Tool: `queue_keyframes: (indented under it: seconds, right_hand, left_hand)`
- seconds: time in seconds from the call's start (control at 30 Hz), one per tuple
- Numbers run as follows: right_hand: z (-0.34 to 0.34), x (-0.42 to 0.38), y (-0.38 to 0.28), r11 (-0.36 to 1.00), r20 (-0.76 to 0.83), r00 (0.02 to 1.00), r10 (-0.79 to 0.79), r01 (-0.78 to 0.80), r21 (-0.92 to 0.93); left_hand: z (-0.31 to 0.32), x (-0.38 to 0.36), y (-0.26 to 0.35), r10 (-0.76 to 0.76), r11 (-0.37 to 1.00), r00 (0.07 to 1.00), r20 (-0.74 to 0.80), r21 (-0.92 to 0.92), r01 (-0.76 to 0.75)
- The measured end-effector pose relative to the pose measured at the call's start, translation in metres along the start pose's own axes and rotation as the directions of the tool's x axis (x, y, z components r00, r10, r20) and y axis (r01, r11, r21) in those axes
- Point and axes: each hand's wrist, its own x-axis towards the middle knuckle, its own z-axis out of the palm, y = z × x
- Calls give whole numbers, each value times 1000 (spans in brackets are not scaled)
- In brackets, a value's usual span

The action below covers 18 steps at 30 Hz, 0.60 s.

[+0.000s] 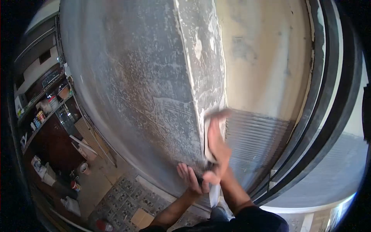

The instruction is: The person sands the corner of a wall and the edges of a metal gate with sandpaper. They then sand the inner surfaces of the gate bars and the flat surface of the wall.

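Note:
A grey, scratched panel (pixel 154 85) fills the middle of the view, with a narrow white-smeared strip (pixel 205 58) along its right edge. My left hand (pixel 190 178) rests with spread fingers on the panel's lower part. On the strip's lower end lies my right hand (pixel 218 149), blurred by motion, with its fingers around or against a pale flat piece (pixel 208 145). Whether it grips the piece is hard to make out. Beneath my hands a white pointed shape (pixel 215 195) shows.
Right of the strip are a beige surface (pixel 262 69) and a ribbed grey area (pixel 251 139). Dark curved bars (pixel 328 116) run down the right side. At the left stand shelves with containers (pixel 40 116), a bucket (pixel 85 168) and leaning boards (pixel 87 135). Cardboard (pixel 142 219) lies on the patterned floor.

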Motion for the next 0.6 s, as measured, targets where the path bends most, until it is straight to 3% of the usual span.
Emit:
queue_keyframes:
  seconds: [0.03, 0.1, 0.17, 0.23, 0.33, 0.47, 0.5, 0.6]
  right_hand:
    - [-8, -31, -21, 979, 64, 976, 206, -206, -13]
    - [2, 13, 14, 985, -27, 986, -166, 164, -60]
    - [-22, 79, 4, 993, 107, 993, -40, 52, -110]
    - [-22, 144, 15, 982, 75, 982, -170, 176, -68]
    - [-18, 120, 3, 989, 57, 994, -91, 97, -113]
    - [-7, -29, -13, 968, 2, 970, 244, -243, -57]
    - [-8, -33, -25, 946, 8, 948, 319, -318, -67]
    - [-18, 11, 1, 978, 47, 979, 197, -193, -79]
  left_hand:
    - [-2, -1, 3, -68, 997, 997, 41, 35, 66]
    - [-2, 1, 6, -68, 997, 997, 32, 36, 67]
    - [-4, 6, 9, -56, 998, 997, 47, 45, 54]
    - [-3, 5, 7, -35, 999, 999, 24, 27, 34]
    - [-3, 6, 5, -20, 1000, 1000, 22, 21, 19]
    - [-6, 1, 7, -81, 997, 995, 59, 0, 81]
    - [-1, 1, 7, -67, 997, 998, 0, -31, 67]
    - [-3, -1, 7, -75, 997, 996, 38, 18, 74]
